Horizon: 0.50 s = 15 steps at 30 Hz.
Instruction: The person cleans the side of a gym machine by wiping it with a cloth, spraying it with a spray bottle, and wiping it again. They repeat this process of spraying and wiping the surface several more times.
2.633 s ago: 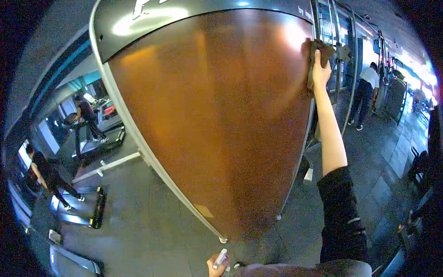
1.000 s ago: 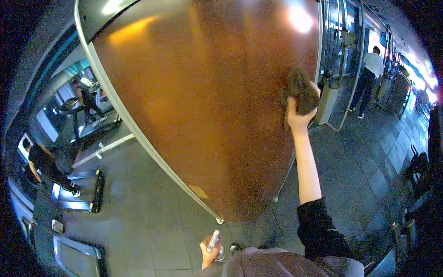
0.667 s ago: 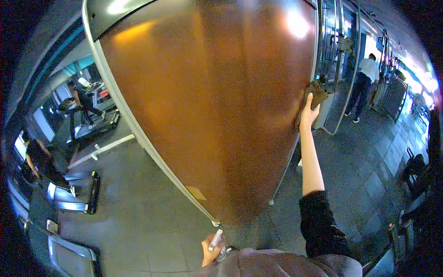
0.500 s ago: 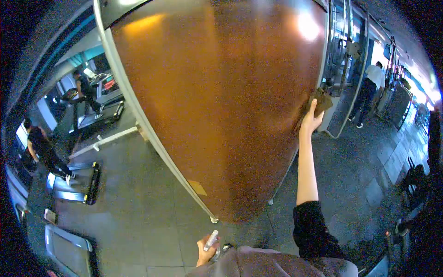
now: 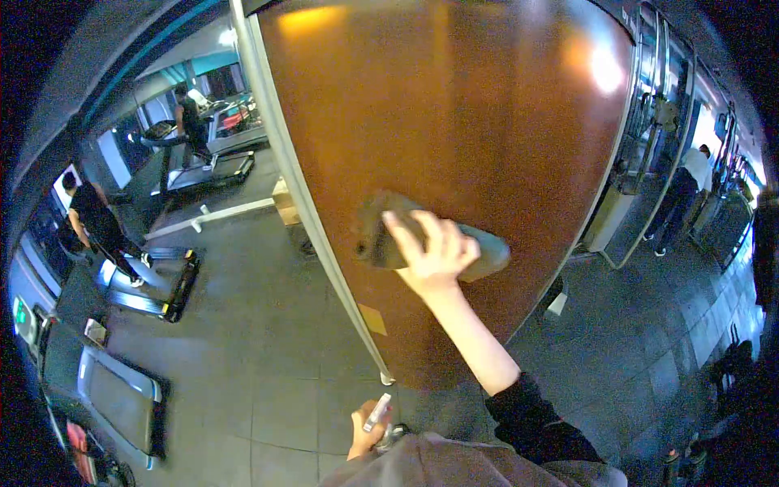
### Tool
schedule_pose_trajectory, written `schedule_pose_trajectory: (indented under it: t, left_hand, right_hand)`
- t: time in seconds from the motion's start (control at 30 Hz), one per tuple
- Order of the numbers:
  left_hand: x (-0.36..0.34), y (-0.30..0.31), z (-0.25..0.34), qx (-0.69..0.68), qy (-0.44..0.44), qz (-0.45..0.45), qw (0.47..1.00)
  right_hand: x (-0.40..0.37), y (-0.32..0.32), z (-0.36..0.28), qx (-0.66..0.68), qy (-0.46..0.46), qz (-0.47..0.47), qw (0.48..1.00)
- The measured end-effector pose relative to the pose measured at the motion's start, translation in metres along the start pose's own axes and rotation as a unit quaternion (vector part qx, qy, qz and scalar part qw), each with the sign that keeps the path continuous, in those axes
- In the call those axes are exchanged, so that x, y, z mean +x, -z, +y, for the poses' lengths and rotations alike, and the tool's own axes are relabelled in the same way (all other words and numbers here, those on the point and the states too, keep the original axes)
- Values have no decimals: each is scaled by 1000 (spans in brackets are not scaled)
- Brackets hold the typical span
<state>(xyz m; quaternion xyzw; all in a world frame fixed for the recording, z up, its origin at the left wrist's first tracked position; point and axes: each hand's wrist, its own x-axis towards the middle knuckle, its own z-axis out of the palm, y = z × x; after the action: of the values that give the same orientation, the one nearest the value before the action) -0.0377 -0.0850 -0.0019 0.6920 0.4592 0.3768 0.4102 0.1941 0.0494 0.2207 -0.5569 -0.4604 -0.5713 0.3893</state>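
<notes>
Pressing cloth (image 5: pixel 485 250) on panel (image 5: pixel 454 122); bottle (image 5: pixel 378 412) half-hidden.

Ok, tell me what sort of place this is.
Probably a gym: people on treadmills at left, cable machines at right. Right hand presses a cloth on a panel; left hand grips a spray bottle.

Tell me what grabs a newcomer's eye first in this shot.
A huge glossy brown panel fills the upper middle of the view, with bright light glare near its top right. The right hand is spread flat over a dark cloth pressed against the panel's lower part. At the bottom edge the left hand grips a small spray bottle. Far left, a person stands on a treadmill.
</notes>
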Motion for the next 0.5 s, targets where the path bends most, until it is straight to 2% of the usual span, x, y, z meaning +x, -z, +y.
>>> schedule_pose_trajectory:
  t: [0.07, 0.13, 0.2, 0.27, 0.33, 0.37, 0.4, 0.47, 0.5]
  left_hand:
    - [-4, -2, 1, -22, 22, 9, 999]
    - [-12, -2, -1, -43, 2, 21, 999]
    - [-19, 1, 0, -53, 71, 24, 996]
    - [-28, 3, -15, -59, 81, 35, 994]
    - [-36, 6, -18, -128, 144, 61, 979]
    - [-40, 14, -18, -122, 168, 46, 977]
    - [-42, 18, -21, -120, 168, 39, 978]
    - [-48, 21, -39, -105, 136, 74, 982]
    - [-48, 23, -36, -117, 154, 80, 978]
  right_hand:
    - [-7, -15, -33, -21, 67, -27, 997]
    - [-18, -29, -59, 8, 142, -69, 987]
    - [-35, -40, -80, 17, 205, -112, 972]
    - [-50, -43, -89, 39, 232, -127, 964]
    - [-63, -42, -91, 46, 268, -150, 951]
    - [-70, -38, -89, 41, 306, -176, 935]
    - [-78, -36, -81, 36, 303, -180, 935]
    - [-106, -34, -61, 96, 416, -166, 889]
    - [-113, -26, -47, 120, 430, -176, 877]
